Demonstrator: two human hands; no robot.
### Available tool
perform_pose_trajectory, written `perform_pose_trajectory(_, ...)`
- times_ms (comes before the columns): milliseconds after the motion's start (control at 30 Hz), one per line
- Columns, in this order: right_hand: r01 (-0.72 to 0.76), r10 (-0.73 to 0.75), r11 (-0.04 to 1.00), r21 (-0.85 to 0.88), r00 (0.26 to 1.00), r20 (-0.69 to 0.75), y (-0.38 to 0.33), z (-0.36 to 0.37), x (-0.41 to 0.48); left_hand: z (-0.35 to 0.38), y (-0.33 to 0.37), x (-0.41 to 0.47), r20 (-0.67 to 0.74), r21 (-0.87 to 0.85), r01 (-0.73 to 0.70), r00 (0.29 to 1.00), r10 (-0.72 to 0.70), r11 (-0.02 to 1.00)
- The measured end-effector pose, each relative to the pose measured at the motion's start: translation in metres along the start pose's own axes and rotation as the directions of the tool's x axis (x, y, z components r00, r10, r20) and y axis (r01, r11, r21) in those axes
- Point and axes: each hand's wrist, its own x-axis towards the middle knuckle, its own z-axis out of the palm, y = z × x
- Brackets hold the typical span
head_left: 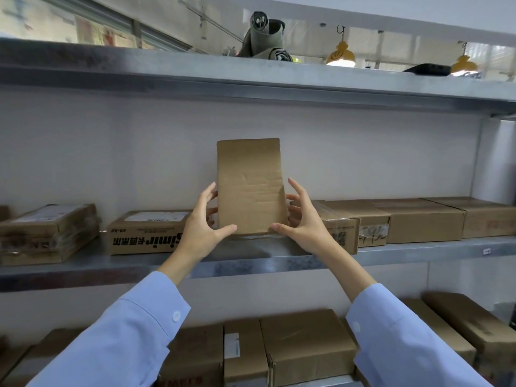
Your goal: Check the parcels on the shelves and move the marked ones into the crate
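1. I have a flat brown parcel stood up on end on the middle shelf, close to its front edge and about midway along it.
2. My left hand is cupped round the parcel's lower left side, thumb pressed to the front face near the bottom corner, fingers spread along the edge behind.
3. My right hand mirrors it on the lower right side, thumb on the front face, fingers open and curled round the edge.
4. The face turned to me is plain cardboard, creased across the middle; I see no label or mark on it.
5. Just left of my left hand a carton with upside-down print lies flat, and further toward the shelf's left end lies a scuffed carton.
6. To the right, behind my right hand, a taped carton lies flat, with more cartons running on to the shelf's right end.
7. More cartons fill the lower shelf.
8. Rolled grey fabric sits on the top shelf.
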Motion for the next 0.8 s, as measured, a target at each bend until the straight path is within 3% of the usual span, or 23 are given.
perform_pose_trajectory(567,-0.039,0.039,0.990,-0.133,0.999,-0.005,-0.004,-0.004,0.008,-0.007,0.007,0.012,0.034,-0.042,0.028,0.999,-0.026,0.999)
perform_pose_trajectory(800,-0.054,0.053,0.998,-0.045,0.998,-0.015,-0.006,-0.005,0.006,-0.014,0.012,0.014,0.044,-0.036,-0.003,0.999,0.005,0.999)
